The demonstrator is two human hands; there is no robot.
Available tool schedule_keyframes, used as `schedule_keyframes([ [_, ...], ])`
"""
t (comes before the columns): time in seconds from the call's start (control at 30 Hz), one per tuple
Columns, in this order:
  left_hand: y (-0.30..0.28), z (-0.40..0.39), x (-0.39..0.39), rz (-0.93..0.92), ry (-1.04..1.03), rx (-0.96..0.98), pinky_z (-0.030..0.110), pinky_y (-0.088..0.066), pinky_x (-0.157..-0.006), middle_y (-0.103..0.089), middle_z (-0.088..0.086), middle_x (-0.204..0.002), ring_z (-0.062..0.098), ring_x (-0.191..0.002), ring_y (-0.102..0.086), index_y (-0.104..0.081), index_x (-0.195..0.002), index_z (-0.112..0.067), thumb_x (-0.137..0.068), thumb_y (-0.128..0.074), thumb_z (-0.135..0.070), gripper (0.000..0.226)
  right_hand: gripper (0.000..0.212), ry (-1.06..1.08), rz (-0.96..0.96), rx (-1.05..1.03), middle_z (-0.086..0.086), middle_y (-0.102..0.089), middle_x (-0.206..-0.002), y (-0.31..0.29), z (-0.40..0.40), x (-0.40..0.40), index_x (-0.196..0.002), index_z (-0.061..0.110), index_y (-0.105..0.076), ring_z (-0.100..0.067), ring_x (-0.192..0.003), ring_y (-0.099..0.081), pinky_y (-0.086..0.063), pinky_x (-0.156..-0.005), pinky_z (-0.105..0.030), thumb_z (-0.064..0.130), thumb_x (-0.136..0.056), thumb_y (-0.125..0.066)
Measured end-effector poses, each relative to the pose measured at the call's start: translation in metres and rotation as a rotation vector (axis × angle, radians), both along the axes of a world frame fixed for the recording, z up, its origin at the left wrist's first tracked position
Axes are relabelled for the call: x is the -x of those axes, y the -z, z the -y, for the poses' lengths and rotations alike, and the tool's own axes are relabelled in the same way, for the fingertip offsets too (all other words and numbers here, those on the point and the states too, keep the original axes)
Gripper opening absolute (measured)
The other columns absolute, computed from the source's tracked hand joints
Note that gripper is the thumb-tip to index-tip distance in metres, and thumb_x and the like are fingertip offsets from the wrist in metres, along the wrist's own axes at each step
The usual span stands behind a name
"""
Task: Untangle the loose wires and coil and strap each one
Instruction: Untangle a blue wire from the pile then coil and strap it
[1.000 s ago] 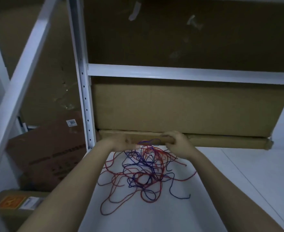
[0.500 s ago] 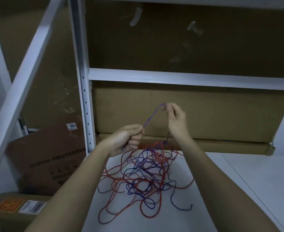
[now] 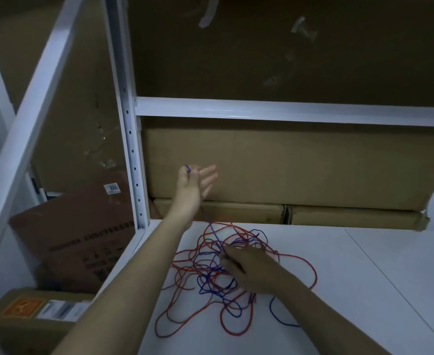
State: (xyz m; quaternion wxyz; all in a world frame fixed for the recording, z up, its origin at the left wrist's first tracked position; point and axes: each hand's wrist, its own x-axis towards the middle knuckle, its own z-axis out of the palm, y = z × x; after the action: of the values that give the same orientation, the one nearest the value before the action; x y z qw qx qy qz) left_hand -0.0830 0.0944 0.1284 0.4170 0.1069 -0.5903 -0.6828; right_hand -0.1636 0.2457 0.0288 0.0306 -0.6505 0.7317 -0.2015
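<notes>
The left hand (image 3: 194,184) is pinching the blue wire (image 3: 212,230) up high, the right hand (image 3: 251,269) is gripping strands in the tangle (image 3: 226,275) on the bench (image 3: 351,290) — pulling harder risks tightening knots.

Two bare hands are in view, the left hand (image 3: 194,184) and the right hand (image 3: 251,269). Two kinds of thin wire lie tangled on the white shelf: one red-orange wire (image 3: 305,262) and one blue wire (image 3: 278,315); whether each colour is a single length cannot be told. Four brown cardboard boxes (image 3: 287,165) rest on the rack, three more on the left.
</notes>
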Motion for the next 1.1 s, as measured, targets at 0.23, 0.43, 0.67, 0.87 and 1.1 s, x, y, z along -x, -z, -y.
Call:
schedule_keyframes([
  [0.23,0.057,0.005,-0.008,0.590,0.116,0.743,0.024,-0.044,-0.052,-0.065,-0.003,-0.066,0.005,-0.048,-0.056,-0.052,-0.089,-0.015,-0.105,-0.031,-0.031,0.031,0.023,0.156,0.083,0.613,0.018,-0.058,-0.072,-0.058,0.010,0.041,-0.093,0.019,-0.069,0.004,-0.066,-0.054,-0.039,-0.058,-0.021,0.026,-0.096,-0.048],
  [0.43,0.023,-0.009,-0.028,0.542,0.504,0.342,0.026,-0.026,-0.045,-0.049,0.005,-0.049,0.012,-0.039,-0.040,-0.049,-0.071,-0.009,-0.105,-0.032,-0.024,0.041,0.029,0.254,0.495,0.469,-0.007,-0.054,-0.055,-0.070,0.037,0.073,-0.064,0.020,-0.067,-0.010,-0.051,-0.051,-0.041,-0.054,-0.023,0.030,-0.091,-0.062],
  [0.67,0.005,-0.004,-0.001,-0.081,0.355,-0.312,0.014,-0.030,-0.036,-0.062,0.002,-0.059,0.004,-0.034,-0.039,-0.047,-0.087,-0.007,-0.104,-0.027,-0.017,0.028,0.025,0.139,0.171,0.017,0.013,-0.055,-0.076,-0.011,0.050,0.041,-0.098,0.025,-0.056,-0.005,-0.068,-0.050,-0.042,-0.073,-0.027,0.039,-0.102,-0.036],
  [0.87,0.044,0.008,0.031,0.413,-0.120,0.401,0.033,-0.052,-0.075,-0.060,0.007,-0.099,0.021,-0.079,-0.063,-0.040,-0.089,-0.013,-0.106,-0.024,-0.017,0.024,0.022,0.016,-0.137,0.153,-0.001,-0.058,-0.084,-0.005,0.029,0.037,-0.104,0.015,-0.059,-0.009,-0.070,-0.040,-0.031,-0.064,-0.026,0.025,-0.101,-0.039],
  [1.1,0.052,0.007,0.012,0.687,0.223,0.609,0.023,-0.026,-0.049,-0.041,-0.011,-0.048,0.009,-0.048,-0.036,-0.044,-0.058,-0.019,-0.101,-0.038,-0.014,0.043,0.024,0.214,-0.438,0.445,-0.002,-0.067,-0.066,-0.036,0.028,0.079,-0.071,0.012,-0.071,-0.024,-0.062,-0.062,-0.035,-0.060,-0.030,0.028,-0.087,-0.065],
])
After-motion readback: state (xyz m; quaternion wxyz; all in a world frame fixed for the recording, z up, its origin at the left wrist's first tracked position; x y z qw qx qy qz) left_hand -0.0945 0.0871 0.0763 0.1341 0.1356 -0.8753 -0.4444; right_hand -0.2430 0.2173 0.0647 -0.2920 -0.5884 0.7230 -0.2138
